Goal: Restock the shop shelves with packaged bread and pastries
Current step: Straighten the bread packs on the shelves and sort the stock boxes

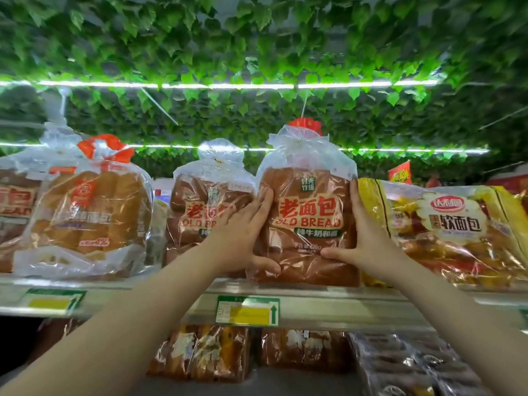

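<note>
Plastic-bagged loaf [310,221] stands upright at twelve. Your left hand [243,232] clasps its nine o'clock side, right hand [368,238] its three.

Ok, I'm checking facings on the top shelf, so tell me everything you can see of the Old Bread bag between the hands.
The Old Bread bag is clear crinkly plastic, tied in a tuft on top, over a dark brown loaf, printed with red characters and OLD BREAD. It stands upright at the shelf front, label outward. The left hand grips its left side, the right hand its right, thumbs across the lower front.
</note>
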A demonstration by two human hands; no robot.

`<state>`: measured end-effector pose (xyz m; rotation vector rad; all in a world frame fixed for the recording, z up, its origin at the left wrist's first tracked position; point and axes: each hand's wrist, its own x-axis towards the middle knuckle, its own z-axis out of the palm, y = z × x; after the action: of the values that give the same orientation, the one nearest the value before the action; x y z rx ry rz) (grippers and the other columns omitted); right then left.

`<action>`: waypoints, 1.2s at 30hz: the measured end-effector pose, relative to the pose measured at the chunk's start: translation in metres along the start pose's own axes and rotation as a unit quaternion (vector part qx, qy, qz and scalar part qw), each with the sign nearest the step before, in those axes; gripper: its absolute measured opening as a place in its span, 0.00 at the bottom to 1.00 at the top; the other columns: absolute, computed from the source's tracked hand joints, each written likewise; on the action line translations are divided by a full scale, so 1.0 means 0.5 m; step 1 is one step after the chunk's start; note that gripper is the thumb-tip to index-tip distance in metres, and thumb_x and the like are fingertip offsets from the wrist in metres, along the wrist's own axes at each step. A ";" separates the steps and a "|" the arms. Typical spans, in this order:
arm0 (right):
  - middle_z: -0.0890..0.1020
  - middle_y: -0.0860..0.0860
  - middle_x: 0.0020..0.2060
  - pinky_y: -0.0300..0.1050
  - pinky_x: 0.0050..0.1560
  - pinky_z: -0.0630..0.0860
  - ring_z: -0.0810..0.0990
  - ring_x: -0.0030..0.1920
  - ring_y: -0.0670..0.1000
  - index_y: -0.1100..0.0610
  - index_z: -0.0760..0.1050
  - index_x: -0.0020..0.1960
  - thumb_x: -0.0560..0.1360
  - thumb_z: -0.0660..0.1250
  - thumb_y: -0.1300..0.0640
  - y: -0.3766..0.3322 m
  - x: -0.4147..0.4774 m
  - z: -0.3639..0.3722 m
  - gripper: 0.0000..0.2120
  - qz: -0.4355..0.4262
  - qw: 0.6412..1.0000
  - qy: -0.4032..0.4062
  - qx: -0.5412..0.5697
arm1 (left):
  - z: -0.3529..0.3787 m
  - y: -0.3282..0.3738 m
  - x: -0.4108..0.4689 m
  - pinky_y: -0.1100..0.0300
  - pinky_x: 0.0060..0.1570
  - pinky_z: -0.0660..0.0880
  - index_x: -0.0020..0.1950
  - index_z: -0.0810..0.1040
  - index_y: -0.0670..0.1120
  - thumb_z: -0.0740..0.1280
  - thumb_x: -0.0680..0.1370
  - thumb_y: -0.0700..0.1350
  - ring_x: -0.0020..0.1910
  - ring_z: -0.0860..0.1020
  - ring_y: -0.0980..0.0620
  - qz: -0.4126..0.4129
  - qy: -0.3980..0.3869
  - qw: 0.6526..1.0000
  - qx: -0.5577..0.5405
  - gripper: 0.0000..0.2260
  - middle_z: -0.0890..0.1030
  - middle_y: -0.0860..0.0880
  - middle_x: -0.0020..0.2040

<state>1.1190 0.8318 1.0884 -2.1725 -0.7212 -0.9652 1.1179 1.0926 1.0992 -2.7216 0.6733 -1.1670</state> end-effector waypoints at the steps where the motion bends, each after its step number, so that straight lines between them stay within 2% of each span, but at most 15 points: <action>1: 0.54 0.45 0.79 0.52 0.74 0.63 0.60 0.76 0.48 0.32 0.24 0.72 0.66 0.80 0.50 0.002 0.001 0.001 0.66 -0.005 1.000 -0.003 -0.003 | 0.004 0.002 0.003 0.46 0.78 0.43 0.66 0.16 0.57 0.67 0.65 0.74 0.80 0.45 0.53 -0.008 -0.003 1.000 0.010 0.60 0.37 0.51 0.80; 5: 0.45 0.38 0.76 0.52 0.77 0.59 0.53 0.77 0.44 0.32 0.22 0.70 0.69 0.79 0.53 0.024 0.011 -0.001 0.65 -0.013 0.999 -0.039 0.011 | 0.019 0.019 0.011 0.48 0.76 0.44 0.70 0.19 0.54 0.67 0.67 0.73 0.80 0.47 0.50 -0.011 0.000 1.000 0.000 0.60 0.39 0.49 0.81; 8: 0.42 0.42 0.78 0.53 0.77 0.57 0.51 0.78 0.48 0.30 0.19 0.67 0.68 0.79 0.51 0.033 0.024 -0.001 0.66 -0.003 0.998 -0.063 -0.017 | 0.023 0.019 0.007 0.47 0.76 0.46 0.71 0.21 0.55 0.67 0.68 0.72 0.80 0.49 0.50 -0.015 -0.003 1.000 -0.021 0.58 0.39 0.50 0.81; 11: 0.40 0.47 0.80 0.50 0.76 0.57 0.50 0.79 0.52 0.28 0.20 0.67 0.68 0.79 0.52 0.028 0.029 0.005 0.66 0.019 0.998 -0.048 -0.024 | 0.027 0.017 0.004 0.47 0.76 0.47 0.74 0.23 0.53 0.67 0.68 0.72 0.80 0.50 0.51 -0.025 -0.004 1.000 -0.013 0.59 0.43 0.50 0.82; 14: 0.31 0.52 0.78 0.47 0.74 0.57 0.45 0.80 0.53 0.26 0.27 0.69 0.71 0.77 0.54 0.022 0.019 0.015 0.61 0.036 0.997 -0.053 -0.034 | 0.037 0.014 0.013 0.47 0.77 0.45 0.74 0.23 0.53 0.65 0.67 0.74 0.80 0.47 0.48 -0.051 -0.009 0.998 0.026 0.59 0.43 0.50 0.82; 17: 0.22 0.51 0.73 0.44 0.72 0.58 0.51 0.77 0.49 0.25 0.30 0.70 0.68 0.79 0.50 0.022 0.011 0.017 0.60 0.056 0.991 -0.113 -0.033 | 0.046 0.011 0.018 0.44 0.77 0.41 0.74 0.22 0.53 0.62 0.67 0.76 0.80 0.41 0.46 -0.080 -0.037 0.995 0.047 0.58 0.41 0.51 0.81; 18: 0.21 0.50 0.72 0.46 0.73 0.59 0.50 0.78 0.50 0.24 0.30 0.69 0.67 0.80 0.49 0.021 0.010 0.018 0.61 0.063 0.990 -0.121 -0.038 | 0.048 0.009 0.019 0.43 0.77 0.40 0.74 0.22 0.53 0.62 0.67 0.76 0.80 0.40 0.45 -0.083 -0.043 0.995 0.044 0.58 0.42 0.51 0.81; 20: 0.20 0.49 0.71 0.51 0.75 0.59 0.46 0.79 0.56 0.22 0.29 0.68 0.65 0.81 0.49 0.024 0.013 0.023 0.63 0.069 0.990 -0.116 -0.049 | 0.049 0.005 0.017 0.42 0.77 0.39 0.73 0.22 0.55 0.61 0.68 0.76 0.80 0.39 0.45 -0.078 -0.045 0.995 0.043 0.56 0.43 0.52 0.81; 22: 0.22 0.50 0.73 0.53 0.75 0.57 0.44 0.79 0.57 0.23 0.30 0.69 0.65 0.81 0.51 0.025 0.014 0.030 0.63 0.075 0.991 -0.102 -0.047 | 0.047 -0.004 0.013 0.43 0.75 0.36 0.71 0.20 0.57 0.61 0.68 0.75 0.79 0.37 0.45 -0.067 -0.039 0.996 0.051 0.55 0.43 0.54 0.81; 26: 0.22 0.50 0.73 0.54 0.76 0.57 0.44 0.79 0.57 0.23 0.29 0.68 0.65 0.81 0.51 0.029 0.018 0.036 0.64 0.080 0.991 -0.094 -0.056 | 0.041 -0.034 -0.001 0.38 0.73 0.35 0.70 0.20 0.58 0.61 0.68 0.76 0.77 0.31 0.43 -0.073 -0.033 0.993 0.085 0.55 0.30 0.53 0.78; 30: 0.24 0.51 0.74 0.52 0.76 0.56 0.45 0.80 0.57 0.24 0.29 0.69 0.65 0.81 0.51 0.031 0.021 0.040 0.64 0.079 0.990 -0.091 -0.067 | 0.046 -0.078 -0.010 0.35 0.73 0.38 0.71 0.21 0.59 0.63 0.68 0.75 0.77 0.31 0.40 -0.121 -0.062 0.988 0.067 0.55 0.24 0.52 0.75; 36: 0.27 0.50 0.76 0.49 0.75 0.58 0.45 0.80 0.54 0.27 0.29 0.71 0.66 0.81 0.51 0.025 0.017 0.041 0.64 0.078 0.990 -0.086 -0.078 | 0.059 -0.090 -0.017 0.30 0.73 0.42 0.75 0.26 0.58 0.66 0.71 0.71 0.76 0.31 0.39 -0.110 -0.074 0.987 0.095 0.53 0.22 0.52 0.73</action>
<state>1.1414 0.8406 1.0805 -2.4312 -0.5597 -0.7833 1.1494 1.1344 1.0847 -2.7337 0.2345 -0.9960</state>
